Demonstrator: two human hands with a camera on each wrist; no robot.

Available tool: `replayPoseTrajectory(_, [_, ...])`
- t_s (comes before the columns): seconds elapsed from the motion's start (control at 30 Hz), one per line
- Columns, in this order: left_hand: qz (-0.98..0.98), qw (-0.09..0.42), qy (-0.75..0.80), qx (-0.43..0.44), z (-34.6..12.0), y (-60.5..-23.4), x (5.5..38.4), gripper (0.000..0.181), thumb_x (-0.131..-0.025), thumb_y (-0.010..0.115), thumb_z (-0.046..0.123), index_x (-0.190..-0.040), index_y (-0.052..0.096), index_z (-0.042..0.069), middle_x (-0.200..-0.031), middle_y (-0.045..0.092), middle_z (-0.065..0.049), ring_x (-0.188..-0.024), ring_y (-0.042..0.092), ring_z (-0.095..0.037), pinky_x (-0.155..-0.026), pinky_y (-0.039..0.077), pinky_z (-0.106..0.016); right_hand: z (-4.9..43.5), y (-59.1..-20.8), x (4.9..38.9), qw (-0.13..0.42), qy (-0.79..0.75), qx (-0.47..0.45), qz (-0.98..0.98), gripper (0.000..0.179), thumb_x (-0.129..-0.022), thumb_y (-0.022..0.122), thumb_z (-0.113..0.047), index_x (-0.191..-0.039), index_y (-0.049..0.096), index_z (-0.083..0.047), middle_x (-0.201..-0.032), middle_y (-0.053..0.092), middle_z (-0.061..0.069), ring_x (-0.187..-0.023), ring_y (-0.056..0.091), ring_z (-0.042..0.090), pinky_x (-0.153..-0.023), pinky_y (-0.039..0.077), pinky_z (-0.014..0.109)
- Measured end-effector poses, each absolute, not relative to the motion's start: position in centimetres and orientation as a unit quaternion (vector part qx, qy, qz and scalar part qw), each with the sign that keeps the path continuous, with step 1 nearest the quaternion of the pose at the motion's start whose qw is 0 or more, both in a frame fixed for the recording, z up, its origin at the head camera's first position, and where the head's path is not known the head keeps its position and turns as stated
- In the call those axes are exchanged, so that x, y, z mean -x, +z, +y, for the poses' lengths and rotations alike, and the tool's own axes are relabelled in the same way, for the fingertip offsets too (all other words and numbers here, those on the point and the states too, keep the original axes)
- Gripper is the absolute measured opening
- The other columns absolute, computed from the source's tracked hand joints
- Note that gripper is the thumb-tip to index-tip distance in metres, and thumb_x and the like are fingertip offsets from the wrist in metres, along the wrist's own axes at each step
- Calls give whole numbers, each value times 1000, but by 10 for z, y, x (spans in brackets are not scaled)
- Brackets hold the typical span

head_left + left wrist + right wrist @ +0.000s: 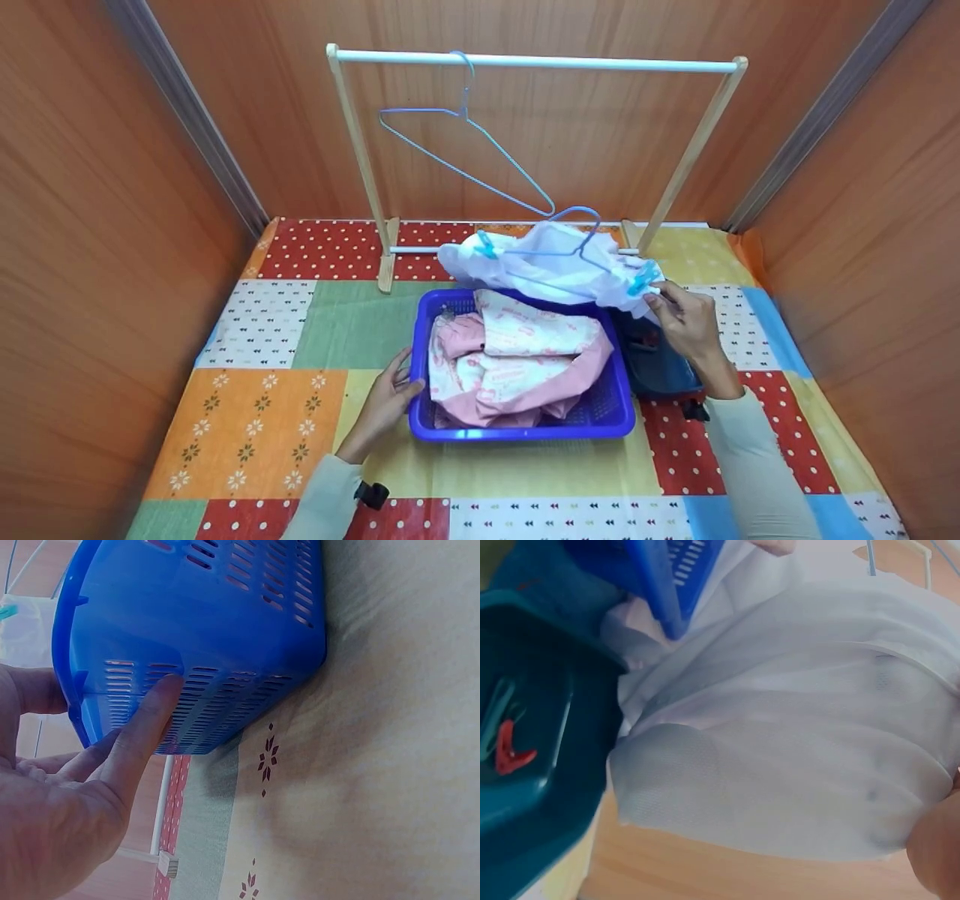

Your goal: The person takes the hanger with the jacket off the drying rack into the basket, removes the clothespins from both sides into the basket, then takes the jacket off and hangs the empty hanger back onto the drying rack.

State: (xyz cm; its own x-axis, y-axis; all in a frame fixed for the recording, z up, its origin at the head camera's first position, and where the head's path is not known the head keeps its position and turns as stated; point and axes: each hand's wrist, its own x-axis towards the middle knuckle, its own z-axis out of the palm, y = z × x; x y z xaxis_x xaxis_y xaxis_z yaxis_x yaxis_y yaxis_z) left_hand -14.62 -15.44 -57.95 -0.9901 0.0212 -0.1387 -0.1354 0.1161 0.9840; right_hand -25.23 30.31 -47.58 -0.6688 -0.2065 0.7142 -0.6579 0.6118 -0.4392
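Observation:
My left hand (386, 401) grips the left rim of a purple-blue plastic basket (525, 433), with fingers along its slotted outer wall in the left wrist view. Pink cloth with white printed parts (536, 375) lies folded inside. Behind the basket, a white garment (540, 277) is draped with a blue wire hanger (589, 240) on it. Two light-blue clothespins, a left clothespin (486, 246) and a right clothespin (643, 277), clip garment and hanger. My right hand (686, 322) pinches the garment's right end beside the right clothespin. In the right wrist view its white fabric (780, 765) hangs in folds.
A wooden rack (536, 58) stands at the back, with another wire hanger (465, 172) on its top bar. A dark teal tray (664, 367) right of the basket holds clothespins, one a red clothespin (511, 750). Wooden panels surround the patchwork cloth (255, 420).

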Motion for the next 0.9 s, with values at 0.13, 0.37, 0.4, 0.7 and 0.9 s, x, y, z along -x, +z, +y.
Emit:
replayPoseTrajectory(0.13, [742, 58, 666, 44, -154, -582, 147, 65, -97, 55, 2, -155, 25, 4, -138, 53, -31, -120, 61, -42, -88, 58, -45, 297, -472, 252, 314, 365, -261, -837, 7, -87, 71, -5, -93, 73, -3, -75, 73, 12, -56, 44, 1, -55, 37, 16])
replayPoseTrajectory(0.37, [730, 62, 681, 22, -156, -582, 148, 67, -96, 54, -1, -155, 22, 1, -138, 51, -33, -116, 62, -44, -76, 61, -40, 287, -462, 244, 313, 391, -272, -821, 9, -84, 72, 1, -92, 72, -1, -69, 69, 9, -59, 43, -2, -55, 36, 14])
replayPoseTrajectory(0.4, [729, 61, 682, 19, -156, -582, 148, 67, -96, 54, -2, -155, 22, 1, -138, 51, -34, -116, 62, -45, -75, 61, -40, 286, -461, 242, 314, 392, -273, -821, 8, -83, 71, 2, -91, 72, 0, -67, 68, 9, -59, 42, -3, -55, 35, 14])
replayPoseTrajectory(0.7, [736, 57, 674, 13, -157, -584, 148, 67, -95, 55, -1, -154, 24, 2, -136, 53, -34, -117, 61, -45, -82, 60, -40, 276, -442, 226, 312, 415, -298, -801, 4, -84, 71, 3, -88, 70, 5, -61, 62, 9, -57, 40, -5, -48, 29, 17])
replayPoseTrajectory(0.9, [728, 53, 683, -2, -157, -584, 148, 69, -95, 56, -1, -154, 20, -3, -140, 47, -36, -126, 53, -47, -96, 53, -47, 271, -435, 218, 309, 421, -337, -784, 11, -91, 69, -12, -87, 71, -2, -58, 60, 4, -53, 42, -2, -45, 31, 19])
